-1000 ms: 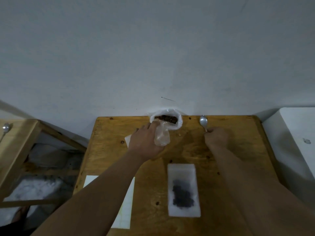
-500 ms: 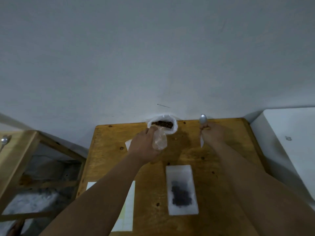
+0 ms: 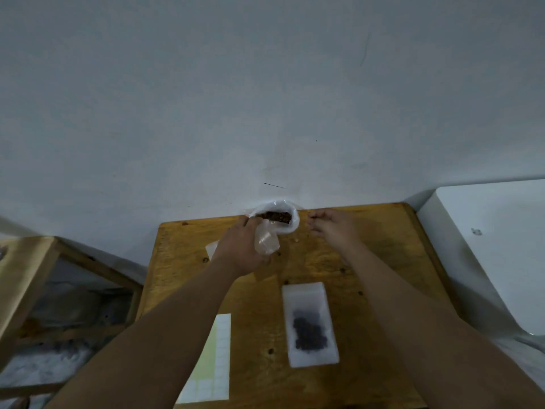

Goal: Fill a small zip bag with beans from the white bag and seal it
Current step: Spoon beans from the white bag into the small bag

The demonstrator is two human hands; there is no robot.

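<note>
A pale gridded sheet (image 3: 212, 364) lies flat on the wooden table (image 3: 182, 261).

No longer gripping the spoon with the right hand (image 3: 334, 228): seen a second ago upright above the fist, now out of sight. Moved leftward along the far edge of the table (image 3: 407, 255), fingers (image 3: 320, 214) loosened and spread, just beside the white bag (image 3: 292, 228).

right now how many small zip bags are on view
2: a filled zip bag lying flat on the table, and a clear zip bag held in the left hand by the white bag. A pale corner behind that hand may be another.
</note>
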